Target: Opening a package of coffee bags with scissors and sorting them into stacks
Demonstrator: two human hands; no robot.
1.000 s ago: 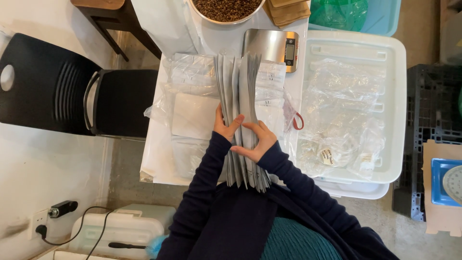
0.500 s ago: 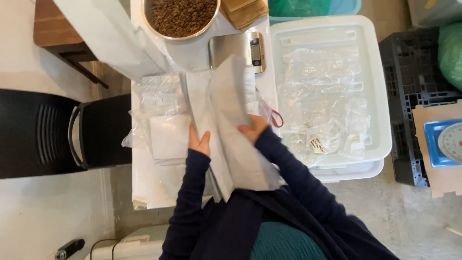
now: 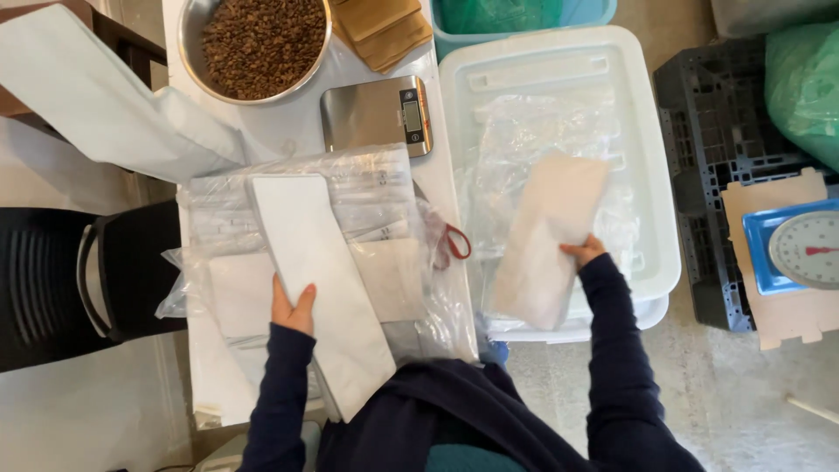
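The long flat paper bag stack (image 3: 319,288) is plain white; the single paper bag (image 3: 546,240) is off-white. The round metal bowl (image 3: 253,44) holds brown seeds. Sleeves are dark navy.

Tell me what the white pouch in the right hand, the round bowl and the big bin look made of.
White pouch: probably matte paper or fabric; it bends softly. Bowl: shiny metal, likely steel, with a reflective rim. Bin: translucent, smooth moulded plastic.

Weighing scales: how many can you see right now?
2. A flat silver digital scale sits on the table beside the metal bowl of brown bits. A blue dial scale sits on cardboard at the far right.
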